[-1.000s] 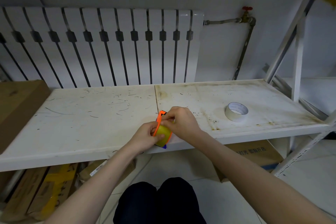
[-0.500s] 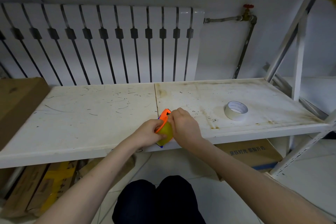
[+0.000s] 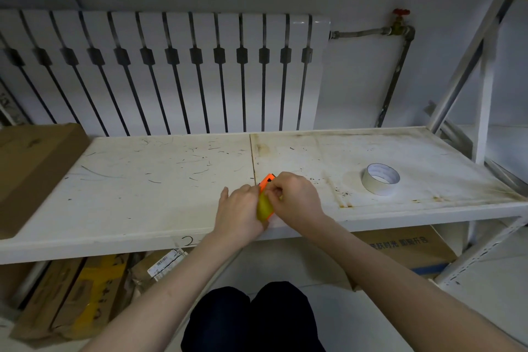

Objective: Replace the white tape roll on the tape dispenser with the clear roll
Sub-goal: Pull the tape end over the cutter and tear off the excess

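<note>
An orange tape dispenser (image 3: 267, 180) sits between my two hands over the front edge of the white shelf (image 3: 160, 188). A yellowish clear tape roll (image 3: 264, 206) shows in it, mostly hidden by my fingers. My left hand (image 3: 238, 213) grips the dispenser and roll from the left. My right hand (image 3: 294, 198) pinches at the roll's top from the right. The white tape roll (image 3: 380, 178) lies flat on the shelf, well to the right of my hands and apart from them.
A white radiator (image 3: 171, 71) stands behind the shelf, with a pipe and red valve (image 3: 400, 13) at right. A cardboard box (image 3: 31, 168) rests at the shelf's left end. More boxes (image 3: 71, 294) lie under the shelf. Slanted metal frame posts (image 3: 471, 66) rise at right.
Both hands have shifted slightly and closed tighter around the dispenser, covering more of the roll. The white roll has not moved.
</note>
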### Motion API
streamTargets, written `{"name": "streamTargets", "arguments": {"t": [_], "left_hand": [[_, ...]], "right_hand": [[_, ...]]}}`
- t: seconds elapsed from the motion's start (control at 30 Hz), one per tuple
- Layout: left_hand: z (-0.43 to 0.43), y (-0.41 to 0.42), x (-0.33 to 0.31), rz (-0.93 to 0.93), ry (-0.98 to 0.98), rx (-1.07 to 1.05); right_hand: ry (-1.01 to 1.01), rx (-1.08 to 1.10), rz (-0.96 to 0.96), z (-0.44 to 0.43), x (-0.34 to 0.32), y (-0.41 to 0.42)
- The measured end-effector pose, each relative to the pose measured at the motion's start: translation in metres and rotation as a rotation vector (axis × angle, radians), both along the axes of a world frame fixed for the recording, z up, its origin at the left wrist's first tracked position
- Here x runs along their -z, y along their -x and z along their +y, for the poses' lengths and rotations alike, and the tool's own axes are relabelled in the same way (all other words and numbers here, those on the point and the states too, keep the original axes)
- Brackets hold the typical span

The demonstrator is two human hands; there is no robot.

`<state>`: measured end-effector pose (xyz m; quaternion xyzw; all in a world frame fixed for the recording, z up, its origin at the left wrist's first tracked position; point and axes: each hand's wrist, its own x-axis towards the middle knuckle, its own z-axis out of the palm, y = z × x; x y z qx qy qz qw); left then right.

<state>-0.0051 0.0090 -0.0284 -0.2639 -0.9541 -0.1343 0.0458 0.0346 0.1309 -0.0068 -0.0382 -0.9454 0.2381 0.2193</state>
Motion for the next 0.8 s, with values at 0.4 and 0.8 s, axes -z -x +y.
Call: {"name": "streamTargets", "arguments": {"t": [0.4,0.8], "left_hand": [[-0.006,-0.005,-0.002,-0.012,-0.159,0.019],[-0.015,-0.004,-0.006,-0.161,-0.45,-0.091]], "right_hand": [[-0.183,-0.087,-0.084,-0.01,-0.001,0.002],[0.473,-0.235,-0.29,-0.006,-0.023,0.012]]}}
